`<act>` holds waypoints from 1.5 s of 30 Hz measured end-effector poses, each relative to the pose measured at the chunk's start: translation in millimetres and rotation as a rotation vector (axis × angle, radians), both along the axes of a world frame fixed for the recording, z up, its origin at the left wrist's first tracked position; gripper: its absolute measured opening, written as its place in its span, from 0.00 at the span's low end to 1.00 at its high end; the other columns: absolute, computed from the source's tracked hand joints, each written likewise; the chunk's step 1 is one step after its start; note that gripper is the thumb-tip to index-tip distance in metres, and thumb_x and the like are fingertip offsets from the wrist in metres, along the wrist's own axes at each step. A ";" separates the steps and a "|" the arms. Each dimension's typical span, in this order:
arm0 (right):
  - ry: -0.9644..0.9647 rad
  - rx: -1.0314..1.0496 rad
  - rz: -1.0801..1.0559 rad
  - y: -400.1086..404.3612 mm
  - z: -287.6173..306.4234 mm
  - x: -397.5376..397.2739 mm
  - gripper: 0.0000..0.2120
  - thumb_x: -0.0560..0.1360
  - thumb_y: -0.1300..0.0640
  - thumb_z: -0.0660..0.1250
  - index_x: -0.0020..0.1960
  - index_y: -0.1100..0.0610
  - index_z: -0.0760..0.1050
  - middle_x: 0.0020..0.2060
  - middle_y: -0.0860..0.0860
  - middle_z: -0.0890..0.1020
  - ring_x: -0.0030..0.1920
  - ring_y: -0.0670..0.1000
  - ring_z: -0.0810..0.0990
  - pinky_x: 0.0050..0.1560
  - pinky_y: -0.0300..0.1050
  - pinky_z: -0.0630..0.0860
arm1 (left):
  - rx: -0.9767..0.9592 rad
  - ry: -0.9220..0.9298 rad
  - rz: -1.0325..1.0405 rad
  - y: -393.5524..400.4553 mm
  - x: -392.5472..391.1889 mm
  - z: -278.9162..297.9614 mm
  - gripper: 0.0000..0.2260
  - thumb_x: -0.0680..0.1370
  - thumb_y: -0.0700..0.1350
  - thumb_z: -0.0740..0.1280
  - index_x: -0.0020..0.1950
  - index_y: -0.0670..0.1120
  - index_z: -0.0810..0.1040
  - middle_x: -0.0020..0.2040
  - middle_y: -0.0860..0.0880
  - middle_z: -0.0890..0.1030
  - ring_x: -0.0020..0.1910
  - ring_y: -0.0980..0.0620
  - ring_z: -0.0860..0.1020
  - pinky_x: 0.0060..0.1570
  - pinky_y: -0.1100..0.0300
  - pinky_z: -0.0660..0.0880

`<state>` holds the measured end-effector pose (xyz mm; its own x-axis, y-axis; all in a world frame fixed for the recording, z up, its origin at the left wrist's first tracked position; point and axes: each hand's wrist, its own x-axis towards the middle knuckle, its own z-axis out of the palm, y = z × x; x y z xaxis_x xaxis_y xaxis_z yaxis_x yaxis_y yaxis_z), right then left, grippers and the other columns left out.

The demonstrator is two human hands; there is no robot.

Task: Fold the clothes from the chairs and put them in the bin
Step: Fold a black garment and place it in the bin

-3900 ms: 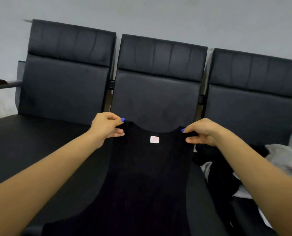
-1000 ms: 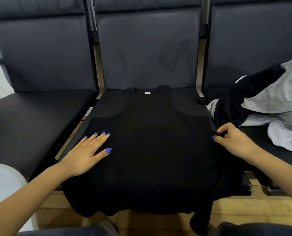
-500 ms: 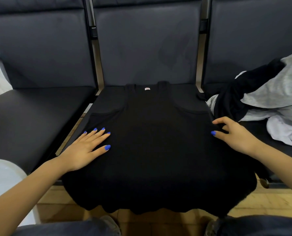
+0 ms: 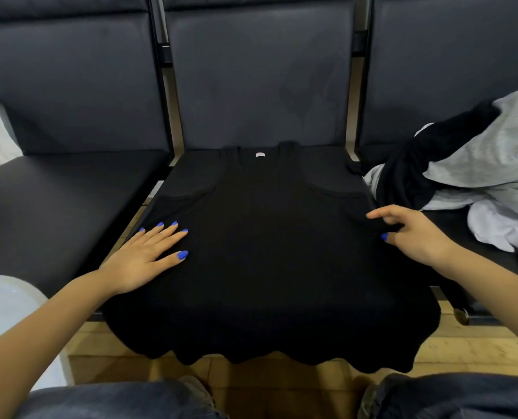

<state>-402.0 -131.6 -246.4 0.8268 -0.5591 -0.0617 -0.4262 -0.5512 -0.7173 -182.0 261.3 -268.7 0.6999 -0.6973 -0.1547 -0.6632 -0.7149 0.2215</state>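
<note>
1. Left hand (image 4: 144, 261): fingers straight and spread, palm flat on the left part of the black top (image 4: 266, 252). It pins the cloth and grips nothing.
2. Right hand (image 4: 414, 234): thumb and fingers curled at the top's right edge, apparently pinching a bit of the cloth there. The exact hold is partly hidden by dark fabric.
3. Black top: spread face up on the middle seat (image 4: 191, 167), neck label (image 4: 260, 154) toward the backrest, hem hanging over the seat's front edge above the floor (image 4: 281, 376). It lies smooth and unfolded.
4. Step in hand, as judged: flattening is finished and the first lengthwise fold is about to start from the right side.
5. Next move calls for: lifting the pinched right edge and carrying it toward the centre line while the left hand holds the cloth from sliding; the hanging hem may drag the piece forward if released.
6. Pile (image 4: 463, 176): grey and black garments heaped on the right seat, just beside the top, not yet folded.
7. Bin: a pale rounded object (image 4: 6, 313) at lower left may be it; not confirmed.
</note>
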 end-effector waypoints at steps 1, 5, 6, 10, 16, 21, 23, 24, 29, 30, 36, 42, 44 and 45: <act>0.000 -0.004 -0.001 0.0 1.2 -0.2 0.20 0.75 0.72 0.62 0.54 0.48 0.78 0.47 0.50 0.78 0.35 0.52 0.78 0.33 0.41 0.73 | -0.003 -0.003 0.002 1.5 0.0 -0.4 0.50 0.53 0.84 0.32 0.72 0.64 0.46 0.73 0.64 0.44 0.72 0.64 0.40 0.69 0.65 0.35; 0.030 -0.065 -0.038 4.5 6.6 -0.7 0.21 0.73 0.74 0.57 0.53 0.54 0.81 0.36 0.51 0.78 0.23 0.45 0.74 0.22 0.32 0.68 | -0.015 -0.019 0.015 9.0 0.7 -2.0 0.48 0.55 0.84 0.33 0.71 0.65 0.47 0.73 0.64 0.45 0.73 0.64 0.41 0.69 0.65 0.36; 0.056 -0.111 -0.051 7.4 6.1 -0.3 0.20 0.73 0.72 0.57 0.54 0.56 0.81 0.41 0.53 0.78 0.29 0.47 0.77 0.27 0.32 0.70 | -0.018 -0.027 0.015 10.9 1.0 -3.1 0.48 0.55 0.84 0.33 0.72 0.65 0.48 0.74 0.64 0.46 0.73 0.64 0.42 0.70 0.65 0.36; 0.184 -0.600 0.005 15.0 -1.8 3.8 0.17 0.77 0.61 0.62 0.65 0.59 0.76 0.61 0.56 0.75 0.61 0.58 0.71 0.59 0.50 0.71 | -0.035 -0.064 0.001 14.9 2.0 -7.2 0.46 0.59 0.83 0.34 0.73 0.64 0.50 0.75 0.62 0.49 0.75 0.61 0.44 0.72 0.63 0.38; 0.137 -0.721 0.188 40.8 -22.7 21.7 0.22 0.77 0.50 0.63 0.66 0.61 0.74 0.67 0.61 0.74 0.69 0.63 0.70 0.65 0.57 0.69 | -0.054 -0.175 0.025 3.5 4.9 -2.0 0.46 0.63 0.80 0.32 0.76 0.60 0.52 0.77 0.58 0.56 0.75 0.60 0.45 0.72 0.61 0.38; 0.241 -0.637 0.305 56.0 -27.3 47.9 0.27 0.82 0.41 0.44 0.79 0.48 0.48 0.78 0.50 0.51 0.78 0.52 0.47 0.75 0.48 0.46 | 0.023 -0.232 0.146 -31.3 13.8 -1.3 0.34 0.76 0.69 0.47 0.79 0.54 0.49 0.79 0.51 0.52 0.78 0.52 0.47 0.76 0.55 0.44; 0.223 -0.643 0.308 58.7 -26.9 55.9 0.31 0.79 0.36 0.38 0.78 0.47 0.44 0.78 0.49 0.49 0.78 0.50 0.44 0.75 0.46 0.43 | 0.043 -0.174 0.220 -45.8 20.5 0.6 0.34 0.78 0.66 0.51 0.79 0.53 0.47 0.80 0.48 0.50 0.78 0.50 0.47 0.76 0.52 0.46; 0.210 -0.672 0.308 59.4 -27.5 59.0 0.35 0.74 0.34 0.33 0.78 0.46 0.43 0.78 0.49 0.50 0.78 0.50 0.45 0.75 0.45 0.42 | 0.050 -0.144 0.247 -51.7 24.6 1.6 0.35 0.78 0.67 0.51 0.79 0.52 0.46 0.80 0.47 0.50 0.78 0.49 0.47 0.76 0.52 0.46; 0.241 -0.609 0.234 51.1 -28.6 66.8 0.27 0.82 0.42 0.44 0.78 0.46 0.41 0.78 0.48 0.47 0.78 0.49 0.42 0.75 0.46 0.41 | -0.069 -0.108 0.389 -60.5 47.7 -2.1 0.33 0.79 0.65 0.47 0.79 0.49 0.50 0.79 0.49 0.53 0.78 0.49 0.50 0.76 0.50 0.47; 0.261 -0.591 0.219 49.6 -30.0 67.1 0.27 0.82 0.42 0.45 0.78 0.46 0.41 0.78 0.48 0.46 0.78 0.49 0.41 0.76 0.47 0.41 | -0.071 -0.116 0.411 -58.4 50.9 -3.9 0.31 0.80 0.64 0.46 0.79 0.50 0.51 0.79 0.50 0.53 0.78 0.49 0.50 0.76 0.50 0.47; 0.379 -0.610 0.196 47.9 -31.2 69.4 0.27 0.82 0.42 0.41 0.78 0.46 0.39 0.78 0.50 0.43 0.77 0.50 0.39 0.76 0.50 0.39 | 0.048 -0.125 0.434 -55.8 53.3 -9.8 0.26 0.82 0.60 0.44 0.79 0.52 0.49 0.80 0.53 0.47 0.78 0.49 0.45 0.75 0.47 0.43; 0.359 -0.608 0.192 46.0 -29.8 69.4 0.27 0.82 0.42 0.42 0.78 0.47 0.42 0.78 0.51 0.44 0.78 0.50 0.41 0.76 0.51 0.40 | -0.068 -0.304 0.343 -40.0 24.6 1.6 0.21 0.83 0.55 0.49 0.74 0.52 0.66 0.75 0.50 0.65 0.76 0.49 0.60 0.75 0.48 0.48; 0.311 -0.672 0.197 46.2 -28.1 66.6 0.28 0.81 0.41 0.38 0.79 0.48 0.45 0.78 0.52 0.48 0.78 0.51 0.44 0.76 0.54 0.42 | -0.141 -0.248 0.276 -33.0 4.5 3.4 0.20 0.83 0.55 0.51 0.73 0.53 0.67 0.75 0.51 0.65 0.76 0.51 0.58 0.75 0.50 0.47; 0.263 -0.766 0.221 47.5 -26.1 64.1 0.30 0.80 0.41 0.36 0.79 0.50 0.49 0.78 0.53 0.53 0.78 0.52 0.49 0.75 0.56 0.45 | -0.199 -0.183 0.253 -31.3 -5.7 5.9 0.20 0.83 0.54 0.51 0.73 0.53 0.68 0.75 0.52 0.65 0.76 0.53 0.58 0.75 0.51 0.46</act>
